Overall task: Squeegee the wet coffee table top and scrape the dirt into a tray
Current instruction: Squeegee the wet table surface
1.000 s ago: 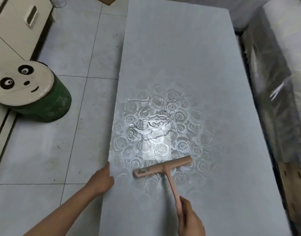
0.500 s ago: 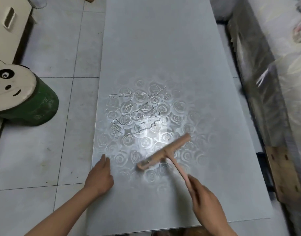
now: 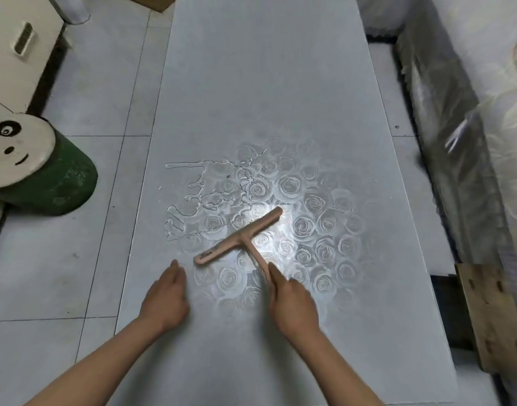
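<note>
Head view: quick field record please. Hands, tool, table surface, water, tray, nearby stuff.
left hand: rests on the table top near its left edge, holds nothing
right hand: grips the squeegee by its handle
squeegee: pink, T-shaped, blade on the table top, set diagonally
table top: grey, rose pattern in the middle
puddle: left of and beyond the blade
tray: not in view
nearby: panda stool on the floor at left; wooden board at right

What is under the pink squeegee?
The wet coffee table top, with its rose pattern and a bright glare. A puddle lies beside it. The strip right beneath the squeegee blade is covered, and the right hand hides the handle's end.
</note>
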Demonstrator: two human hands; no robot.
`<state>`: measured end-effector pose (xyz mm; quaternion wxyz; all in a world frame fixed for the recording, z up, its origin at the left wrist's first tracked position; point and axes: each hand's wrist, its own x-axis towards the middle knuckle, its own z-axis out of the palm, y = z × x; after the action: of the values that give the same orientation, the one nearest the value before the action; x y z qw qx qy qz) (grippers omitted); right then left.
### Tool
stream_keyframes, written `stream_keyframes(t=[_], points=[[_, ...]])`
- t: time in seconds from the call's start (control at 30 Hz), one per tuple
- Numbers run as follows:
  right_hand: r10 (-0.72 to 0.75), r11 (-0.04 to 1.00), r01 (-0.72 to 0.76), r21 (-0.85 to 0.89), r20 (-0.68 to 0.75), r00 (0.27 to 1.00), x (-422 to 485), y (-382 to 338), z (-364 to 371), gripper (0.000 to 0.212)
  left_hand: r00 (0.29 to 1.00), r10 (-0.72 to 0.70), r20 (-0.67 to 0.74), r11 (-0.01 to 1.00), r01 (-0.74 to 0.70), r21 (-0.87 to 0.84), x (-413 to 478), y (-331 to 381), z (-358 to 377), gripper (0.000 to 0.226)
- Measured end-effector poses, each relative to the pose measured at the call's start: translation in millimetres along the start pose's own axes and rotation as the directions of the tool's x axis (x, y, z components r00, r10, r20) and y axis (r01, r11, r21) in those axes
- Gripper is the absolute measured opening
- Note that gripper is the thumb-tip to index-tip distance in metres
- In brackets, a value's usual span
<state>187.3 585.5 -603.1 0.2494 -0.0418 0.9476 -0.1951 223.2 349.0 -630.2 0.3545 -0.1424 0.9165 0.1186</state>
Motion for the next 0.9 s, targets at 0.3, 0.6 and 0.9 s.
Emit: stream_keyframes(t=[0.3,0.6,0.9], points=[[0.070,0.989,-0.057,-0.140,0.093,0.993,-56,153,-102,0.042,0.999,-0.006,0.042,1.000,0.008,-0.030,3,40,-12,0.071],[-0.124,0.983,0.129,-0.127,0.043,0.991,51,81,-48,0.046,1.000,-0.013,0.017,0.991,0.011,0.132,31,67,-16,0.070],[-0.089,0.979,0.116,-0.166,0.158,0.983,49,206,-176,0.040,0.999,0.044,0.032,0.986,-0.049,0.157,39,109,-30,0.069]])
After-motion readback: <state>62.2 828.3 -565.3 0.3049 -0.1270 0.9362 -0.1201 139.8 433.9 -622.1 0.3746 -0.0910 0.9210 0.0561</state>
